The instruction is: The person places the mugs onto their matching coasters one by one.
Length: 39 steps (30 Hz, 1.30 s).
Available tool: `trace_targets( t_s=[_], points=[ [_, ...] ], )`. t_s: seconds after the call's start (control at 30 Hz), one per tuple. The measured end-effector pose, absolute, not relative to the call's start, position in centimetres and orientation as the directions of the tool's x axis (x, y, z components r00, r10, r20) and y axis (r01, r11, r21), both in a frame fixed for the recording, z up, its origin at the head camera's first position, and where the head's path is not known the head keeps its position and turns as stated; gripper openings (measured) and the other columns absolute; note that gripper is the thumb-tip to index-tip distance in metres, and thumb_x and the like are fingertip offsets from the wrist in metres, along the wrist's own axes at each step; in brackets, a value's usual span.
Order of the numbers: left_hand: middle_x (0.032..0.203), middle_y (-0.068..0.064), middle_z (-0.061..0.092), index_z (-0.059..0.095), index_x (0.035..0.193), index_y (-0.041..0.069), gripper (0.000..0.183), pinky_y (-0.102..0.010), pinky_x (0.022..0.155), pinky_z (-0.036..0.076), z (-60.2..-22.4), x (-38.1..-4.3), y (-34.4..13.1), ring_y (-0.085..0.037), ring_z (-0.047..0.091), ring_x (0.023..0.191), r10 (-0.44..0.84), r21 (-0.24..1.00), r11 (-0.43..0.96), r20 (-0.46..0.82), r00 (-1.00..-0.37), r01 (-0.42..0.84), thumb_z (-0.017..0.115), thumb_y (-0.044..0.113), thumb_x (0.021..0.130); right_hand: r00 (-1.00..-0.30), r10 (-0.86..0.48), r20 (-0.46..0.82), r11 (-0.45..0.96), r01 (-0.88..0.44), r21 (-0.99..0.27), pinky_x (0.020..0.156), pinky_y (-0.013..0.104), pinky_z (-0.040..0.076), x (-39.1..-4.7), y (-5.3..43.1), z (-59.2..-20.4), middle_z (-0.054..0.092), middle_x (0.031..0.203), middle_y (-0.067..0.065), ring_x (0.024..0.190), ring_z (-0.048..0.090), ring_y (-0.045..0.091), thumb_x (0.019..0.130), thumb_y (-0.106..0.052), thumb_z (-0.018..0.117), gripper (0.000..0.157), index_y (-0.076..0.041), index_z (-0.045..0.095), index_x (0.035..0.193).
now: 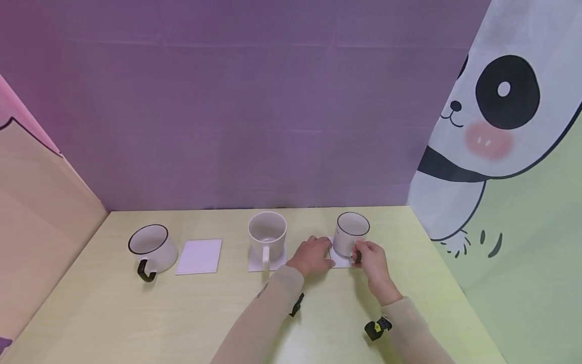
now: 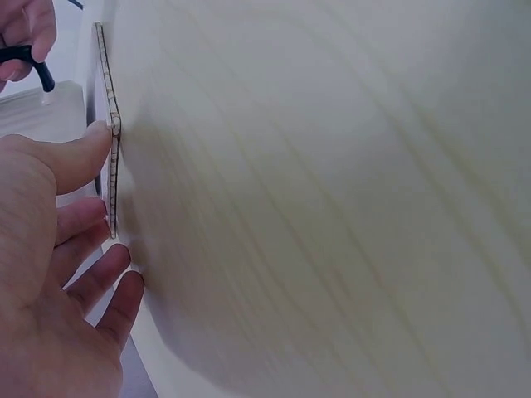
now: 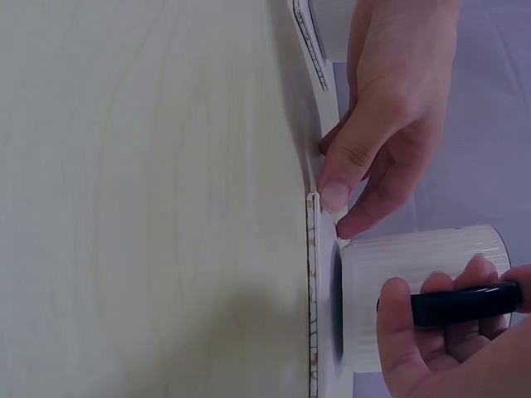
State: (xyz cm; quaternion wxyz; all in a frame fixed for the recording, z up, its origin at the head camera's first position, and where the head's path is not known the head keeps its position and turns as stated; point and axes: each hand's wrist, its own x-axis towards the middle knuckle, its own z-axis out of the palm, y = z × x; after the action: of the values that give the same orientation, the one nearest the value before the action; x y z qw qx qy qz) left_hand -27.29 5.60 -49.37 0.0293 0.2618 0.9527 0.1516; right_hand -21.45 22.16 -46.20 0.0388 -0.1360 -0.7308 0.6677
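Observation:
At the right, a white mug [image 1: 347,241] with a dark rim stands upright over a white square coaster [image 1: 340,261]; whether its base fully touches cannot be told. My right hand [image 1: 374,265] grips the mug's black handle [image 3: 465,305], fingers curled round it. My left hand [image 1: 311,256] is at the coaster's left side. In the left wrist view, its thumb [image 2: 91,153] touches the coaster's front edge [image 2: 110,91], and the other fingers spread loosely near the left corner.
A white mug with a white handle [image 1: 267,232] stands on a middle coaster [image 1: 277,263], left of my left hand. Farther left lie a bare coaster [image 1: 199,257] and a dark-rimmed mug with a black handle [image 1: 161,255]. Purple cloth [image 1: 254,126] hangs behind the wooden table [image 1: 182,318].

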Motion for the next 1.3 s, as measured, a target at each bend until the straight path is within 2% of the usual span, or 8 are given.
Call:
trace_targets(
  t_s=[0.27,1.0,1.3],
  points=[
    [0.137,0.004,0.061,0.064,0.130,0.015,0.046,-0.038,0.098,0.047,-49.24,-27.31,5.54,-0.021,0.054,0.118,0.505,0.312,0.817,0.015,-0.863,0.484,0.074,0.038,0.091,-0.959,0.254,-0.125,0.083,0.151,-0.985,0.066,0.028,0.053,-21.55,22.09,-46.99,0.054,0.074,0.005,0.069,0.054,0.015,0.106,-0.015,0.047,0.026,0.006,0.057,0.093],
    [0.128,0.005,0.065,0.065,0.123,0.015,0.041,-0.036,0.093,0.048,-49.42,-27.33,5.45,-0.020,0.055,0.112,0.507,0.328,0.807,0.037,-0.861,0.490,0.075,0.037,0.090,-0.961,0.250,-0.120,0.102,0.150,-0.983,0.067,0.031,0.055,-20.84,21.79,-46.99,0.055,0.073,0.006,0.070,0.054,0.017,0.105,-0.013,0.047,0.027,0.007,0.057,0.091],
    [0.133,0.004,0.063,0.064,0.127,0.015,0.044,-0.038,0.097,0.047,-49.68,-27.41,5.40,-0.021,0.054,0.116,0.511,0.342,0.802,0.032,-0.859,0.490,0.074,0.037,0.090,-0.960,0.255,-0.116,0.112,0.148,-0.983,0.065,0.028,0.054,-20.65,21.55,-47.00,0.055,0.075,0.006,0.070,0.054,0.016,0.106,-0.013,0.046,0.027,0.008,0.057,0.093]
  ],
)
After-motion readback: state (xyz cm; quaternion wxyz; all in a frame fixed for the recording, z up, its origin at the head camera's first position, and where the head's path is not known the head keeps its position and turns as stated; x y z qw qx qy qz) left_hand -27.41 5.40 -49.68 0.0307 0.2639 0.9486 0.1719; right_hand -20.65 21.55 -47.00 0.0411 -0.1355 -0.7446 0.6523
